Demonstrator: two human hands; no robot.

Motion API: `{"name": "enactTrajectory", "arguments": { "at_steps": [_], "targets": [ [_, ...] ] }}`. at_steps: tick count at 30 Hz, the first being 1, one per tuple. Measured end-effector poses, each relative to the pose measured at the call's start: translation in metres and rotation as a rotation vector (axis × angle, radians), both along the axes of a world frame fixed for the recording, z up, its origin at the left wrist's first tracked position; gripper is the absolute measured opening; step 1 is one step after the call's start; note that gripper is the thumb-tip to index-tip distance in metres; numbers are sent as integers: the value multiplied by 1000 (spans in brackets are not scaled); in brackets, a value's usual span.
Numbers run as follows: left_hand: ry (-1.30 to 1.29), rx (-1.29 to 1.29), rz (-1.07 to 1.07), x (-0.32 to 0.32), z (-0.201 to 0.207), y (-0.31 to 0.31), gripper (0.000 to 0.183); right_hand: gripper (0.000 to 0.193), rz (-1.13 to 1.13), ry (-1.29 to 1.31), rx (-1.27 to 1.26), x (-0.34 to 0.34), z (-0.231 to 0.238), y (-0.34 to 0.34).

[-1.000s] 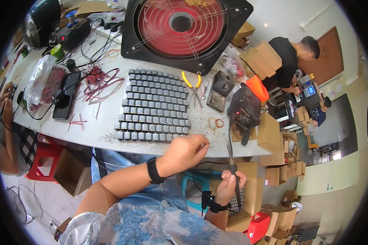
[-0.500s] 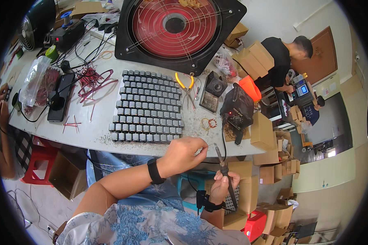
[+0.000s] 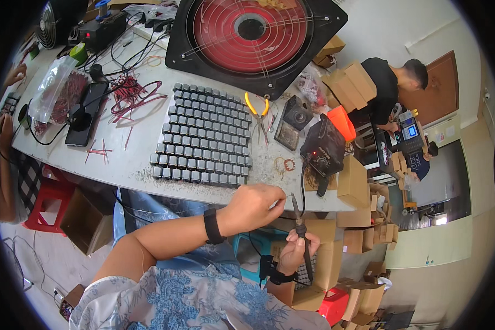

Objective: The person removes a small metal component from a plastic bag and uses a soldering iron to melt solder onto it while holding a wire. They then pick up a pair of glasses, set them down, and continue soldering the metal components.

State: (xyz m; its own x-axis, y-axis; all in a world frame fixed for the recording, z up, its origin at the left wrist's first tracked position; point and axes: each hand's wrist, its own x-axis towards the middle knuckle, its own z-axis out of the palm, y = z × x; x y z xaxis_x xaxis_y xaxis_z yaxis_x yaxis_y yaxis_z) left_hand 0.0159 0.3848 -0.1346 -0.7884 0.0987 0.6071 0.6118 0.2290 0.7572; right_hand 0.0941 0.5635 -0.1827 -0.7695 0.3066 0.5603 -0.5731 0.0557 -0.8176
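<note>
My right hand (image 3: pixel 297 252) is wrapped round the dark handle of a soldering iron (image 3: pixel 300 222), its metal tip pointing up beside the table's front edge. Just left of that tip, my left hand (image 3: pixel 252 208) pinches a thin solder wire, whose end sticks out a little toward the iron; the fine strand is hard to make out. Beyond the left hand, rows of small silvery block-shaped parts (image 3: pixel 206 137) stand closely packed on the table. Neither hand touches them.
Yellow-handled pliers (image 3: pixel 259 113) and a dark soldering station (image 3: pixel 323 148) lie behind the hands. A large red-and-black fan (image 3: pixel 250 30) stands at the back. Red wires (image 3: pixel 127 91) and a phone (image 3: pixel 87 118) are to the left. An open cardboard box (image 3: pixel 327 258) stands right.
The whole view has shifted slightly as my head turned. My left fingers now sit a little closer to the iron's tip. Both hands keep their grips.
</note>
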Motion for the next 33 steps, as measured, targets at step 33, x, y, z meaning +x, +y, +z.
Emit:
{"name": "enactTrajectory", "arguments": {
  "at_steps": [33],
  "targets": [
    [-59,-70,11,-4,-5,3,8,24,-21,3,-22,2,-5,-1]
  ]
}}
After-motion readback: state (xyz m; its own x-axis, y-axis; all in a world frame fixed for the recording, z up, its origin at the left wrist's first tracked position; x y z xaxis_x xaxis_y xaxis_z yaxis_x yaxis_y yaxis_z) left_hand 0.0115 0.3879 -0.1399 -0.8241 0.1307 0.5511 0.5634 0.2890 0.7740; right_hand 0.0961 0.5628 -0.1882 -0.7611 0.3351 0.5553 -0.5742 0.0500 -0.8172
